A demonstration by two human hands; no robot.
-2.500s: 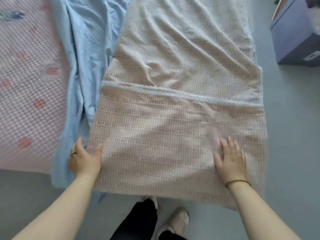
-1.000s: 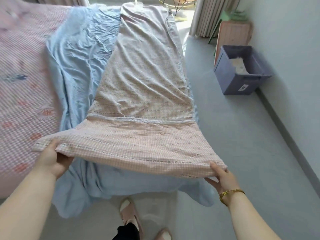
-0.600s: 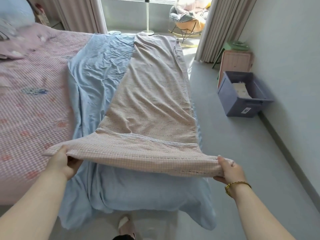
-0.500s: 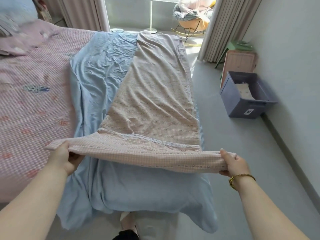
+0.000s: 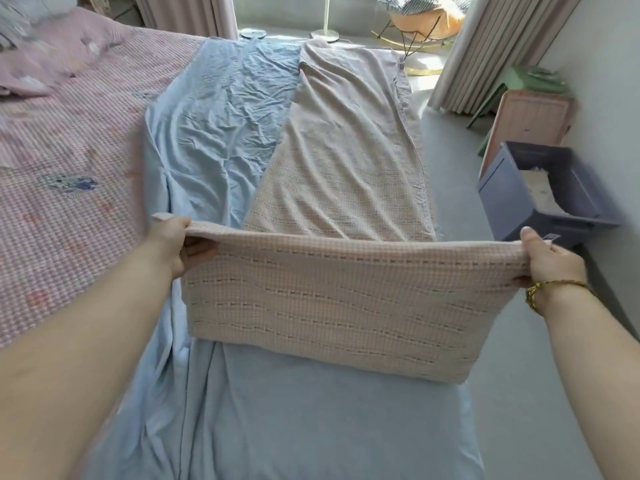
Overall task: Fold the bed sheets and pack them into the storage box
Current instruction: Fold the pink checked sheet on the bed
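Peach-and-cream checked woven cotton, the long bed sheet (image 5: 329,299) hangs by its near end between two grips. The left hand (image 5: 176,244) pinches one corner of the raised edge and the right hand (image 5: 547,263) pinches the other, thumb on top, so both grips are clamped on the cloth. Below the grips the held end drops as a flat panel. Beyond them the rest of the sheet runs away along the bed, on top of a crumpled pale blue sheet (image 5: 221,133) that also spreads out on the left grip's side. The open grey-blue plastic storage box (image 5: 498,192) stands on the floor beyond and outside the right grip, well apart from the sheet, with something pale already inside.

The step in hand looks like carrying this end forward to halve the length. To do it well:

- Hold the edge taut and level between the grips.
- Move both hands away at the same pace.
- Set each corner down on its matching far corner before letting go.
- Line up the long side edges first, then smooth from the fold outward.

The likely risk is slack in the middle, which would leave a crease, or the blue sheet being dragged along underneath.
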